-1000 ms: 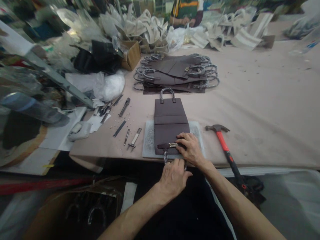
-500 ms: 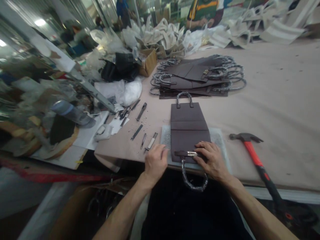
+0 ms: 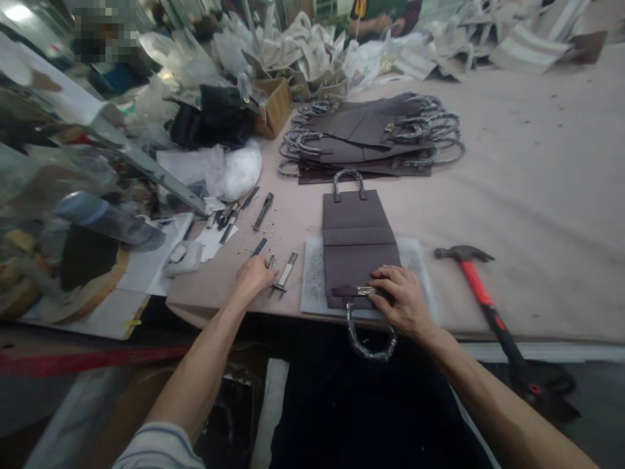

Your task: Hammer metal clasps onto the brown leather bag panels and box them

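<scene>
A flat dark brown bag panel with wrapped handles lies on a grey pad at the table's near edge. My right hand presses down on its lower end beside a metal clasp, fingers curled on the leather. One wrapped handle hangs over the table edge below it. My left hand reaches left of the pad, fingers closed around a small metal tool among several lying there.
A red-handled hammer lies right of the pad. A stack of finished brown panels sits farther back. Loose metal tools, plastic bags and a cardboard box crowd the left. Another person's hands work at the far end.
My left hand left the hanging handle and moved left across the table edge to the small metal tools. My right hand stayed on the panel.
</scene>
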Demonstrator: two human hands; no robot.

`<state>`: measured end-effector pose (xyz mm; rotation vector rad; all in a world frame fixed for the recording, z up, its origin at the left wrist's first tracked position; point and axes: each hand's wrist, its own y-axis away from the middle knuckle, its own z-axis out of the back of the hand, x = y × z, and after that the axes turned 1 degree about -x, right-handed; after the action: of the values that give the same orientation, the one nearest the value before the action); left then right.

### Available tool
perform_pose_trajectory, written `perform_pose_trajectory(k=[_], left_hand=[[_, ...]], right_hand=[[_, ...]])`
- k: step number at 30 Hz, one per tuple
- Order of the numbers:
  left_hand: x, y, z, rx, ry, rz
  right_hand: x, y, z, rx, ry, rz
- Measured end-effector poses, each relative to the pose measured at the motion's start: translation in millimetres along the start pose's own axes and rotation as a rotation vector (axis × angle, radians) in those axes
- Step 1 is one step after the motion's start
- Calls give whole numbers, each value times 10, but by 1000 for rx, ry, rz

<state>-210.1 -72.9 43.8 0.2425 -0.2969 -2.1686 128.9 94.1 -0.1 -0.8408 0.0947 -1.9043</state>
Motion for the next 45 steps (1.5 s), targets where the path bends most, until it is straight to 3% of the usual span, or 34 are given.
perform_pose_trajectory(k=[10, 15, 20, 25, 30, 33, 37, 39, 42, 45], left_hand=[[120, -158, -112, -32, 7, -23], [147, -94, -58, -37, 93, -12], [88, 81, -9, -137, 72, -55], [-151, 208, -52, 11, 25, -214], [-297, 143, -16, 117, -30, -200], [-219, 130, 22, 137, 201, -232], [-99, 236, -67, 145, 926, -244], [-116, 315, -181, 88, 1208, -235], [-219, 434, -361, -73, 1337, -273], [-300, 541, -478, -175, 1243, -344]], right_hand=[[35, -8, 44, 10, -4, 42], [-32, -4, 2, -17, 10, 55], [-93, 1, -42, -30, 10, 59], [-54, -10, -23, -21, 27, 56], [2, -17, 3, -28, 19, 44], [9, -18, 5, -30, 11, 38], [-3, -13, -12, -31, 4, 22], [-3, -9, -17, -31, -6, 12], [9, -6, -11, -31, -19, 6], [31, -8, 3, -32, -17, -2]])
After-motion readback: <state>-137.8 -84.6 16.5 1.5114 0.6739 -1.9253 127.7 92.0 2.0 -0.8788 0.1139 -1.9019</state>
